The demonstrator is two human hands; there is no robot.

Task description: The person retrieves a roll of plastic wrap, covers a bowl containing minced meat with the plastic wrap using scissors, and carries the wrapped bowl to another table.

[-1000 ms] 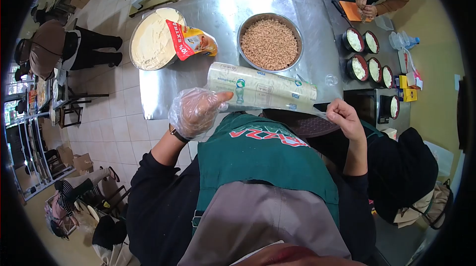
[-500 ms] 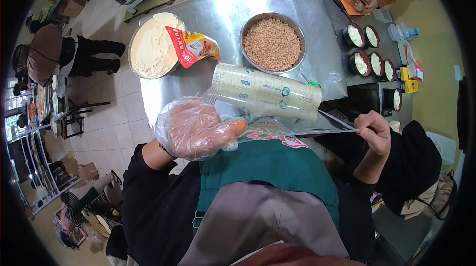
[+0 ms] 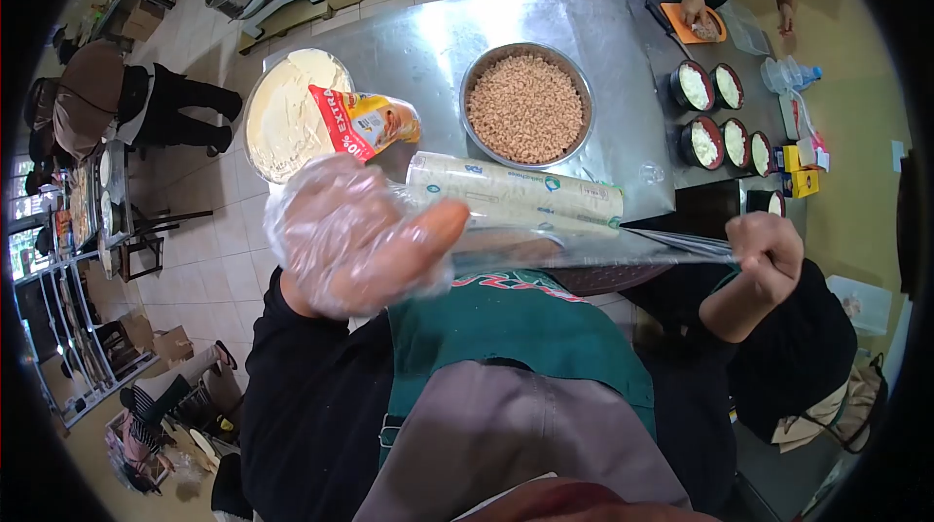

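Observation:
A roll of printed clear film (image 3: 516,193) lies across the near edge of the steel table. A stretched sheet of film (image 3: 603,248) runs from it toward the right. My right hand (image 3: 769,252) is bare and closed on the sheet's far end. My left hand (image 3: 365,235), in a clear plastic glove, is at the roll's left end, thumb pointing right; motion blurs it, and whether it grips the film cannot be made out. Behind the roll stand a metal bowl of brown crumbs (image 3: 527,106) and a bowl of cream-coloured mixture (image 3: 287,118) with a red and yellow pouch (image 3: 362,123) on it.
On the right side table (image 3: 671,84) are several dark bowls of white shreds (image 3: 702,141). A co-worker's hand (image 3: 695,8) is at an orange board (image 3: 702,24) there. Another person (image 3: 165,108) stands far left. A dark-clothed person (image 3: 798,347) is close on my right.
My right hand has moved right, drawing the film out into a longer, narrower stretch. My left hand has moved left and up. The co-worker's hands have come apart.

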